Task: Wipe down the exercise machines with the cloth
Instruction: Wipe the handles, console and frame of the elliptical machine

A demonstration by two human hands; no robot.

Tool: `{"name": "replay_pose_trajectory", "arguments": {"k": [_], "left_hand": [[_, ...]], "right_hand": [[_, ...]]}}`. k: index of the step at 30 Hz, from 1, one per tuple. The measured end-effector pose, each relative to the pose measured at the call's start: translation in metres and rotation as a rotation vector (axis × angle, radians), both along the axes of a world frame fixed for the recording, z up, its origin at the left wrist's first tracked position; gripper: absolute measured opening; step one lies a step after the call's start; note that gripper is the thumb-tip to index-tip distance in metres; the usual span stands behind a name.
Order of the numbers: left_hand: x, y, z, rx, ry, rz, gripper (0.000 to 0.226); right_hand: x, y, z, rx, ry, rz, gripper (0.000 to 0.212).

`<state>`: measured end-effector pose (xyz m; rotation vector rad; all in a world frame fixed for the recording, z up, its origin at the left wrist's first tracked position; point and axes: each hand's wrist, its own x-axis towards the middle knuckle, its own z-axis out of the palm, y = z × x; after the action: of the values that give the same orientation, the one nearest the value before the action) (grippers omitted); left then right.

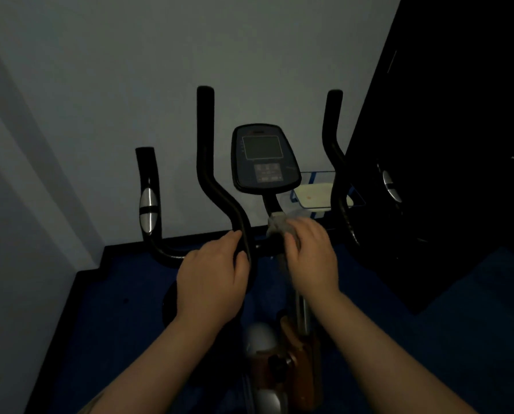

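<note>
Your right hand (311,252) is blurred and covers most of the cloth (275,224), so you cannot tell how the fingers lie. The right handlebar (337,174) disappears into the dark cabinet (444,144). The console (263,158) buttons are too small to read.

No legible txt anywhere; console (264,158) screen & buttons too dim/blurry to read.

two hands (212,276) (311,253), one cloth (276,224), one exercise bike (264,158), four handlebar uprights (205,138)

2 bare forearms; left hand (210,282), right hand (312,255) ungloved, no sleeves.
</note>
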<state>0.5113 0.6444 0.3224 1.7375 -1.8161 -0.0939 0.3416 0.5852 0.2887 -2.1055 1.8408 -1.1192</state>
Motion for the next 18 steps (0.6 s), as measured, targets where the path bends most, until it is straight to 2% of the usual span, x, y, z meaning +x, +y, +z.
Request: {"name": "replay_pose_trajectory", "arguments": {"k": [4, 8, 9, 12, 14, 16, 18], "left_hand": [[0.000, 0.002, 0.001, 0.005, -0.005, -0.007, 0.039], [0.002, 0.004, 0.001, 0.003, 0.005, -0.015, 0.039], [0.001, 0.003, 0.000, 0.001, 0.004, -0.014, 0.039], [0.000, 0.001, 0.000, 0.004, 0.011, -0.019, 0.040], [0.000, 0.002, 0.002, 0.013, 0.015, -0.012, 0.041], [0.001, 0.003, 0.002, 0.009, 0.016, -0.001, 0.041], [0.000, 0.003, 0.002, 0.010, 0.026, -0.002, 0.040]], "right_hand": [[0.010, -0.031, 0.024, 0.169, 0.078, -0.052, 0.027], [-0.007, -0.001, 0.018, 0.020, 0.199, 0.134, 0.029], [-0.012, -0.001, 0.021, 0.038, 0.206, 0.163, 0.030], [-0.005, -0.039, 0.045, 0.379, 0.178, 0.089, 0.034], [0.012, -0.060, 0.058, 0.604, 0.299, 0.042, 0.037], [0.022, -0.062, 0.053, 0.555, 0.442, 0.075, 0.039], [0.018, -0.044, 0.043, 0.417, 0.398, 0.119, 0.037]]}}
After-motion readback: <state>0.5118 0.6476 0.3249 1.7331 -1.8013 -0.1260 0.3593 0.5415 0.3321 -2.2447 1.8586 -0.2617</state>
